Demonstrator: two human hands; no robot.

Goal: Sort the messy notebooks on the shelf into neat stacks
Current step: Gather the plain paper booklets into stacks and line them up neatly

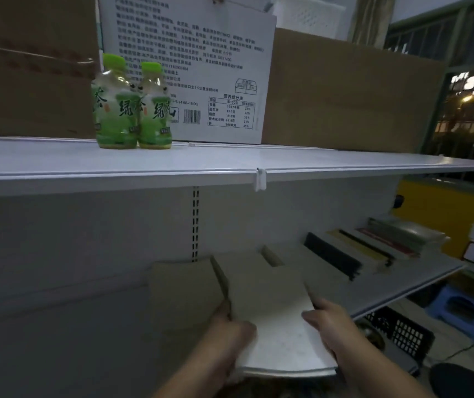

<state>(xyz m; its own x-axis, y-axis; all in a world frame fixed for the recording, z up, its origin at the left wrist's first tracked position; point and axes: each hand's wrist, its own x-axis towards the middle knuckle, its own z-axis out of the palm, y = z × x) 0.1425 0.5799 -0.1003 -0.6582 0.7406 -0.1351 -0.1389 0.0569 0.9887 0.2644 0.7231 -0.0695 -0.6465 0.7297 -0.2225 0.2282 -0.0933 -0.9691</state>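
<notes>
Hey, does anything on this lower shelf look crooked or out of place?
Yes. The brown notebooks held between the left hand and right hand are fanned, corners sticking out at different angles. A loose notebook to their left lies apart and tilted. The darker books farther right overlap in a slanted row.

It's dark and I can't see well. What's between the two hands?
Tan notebooks lie between the left hand and the right hand. Each hand holds one side edge. The head view shows this.
</notes>
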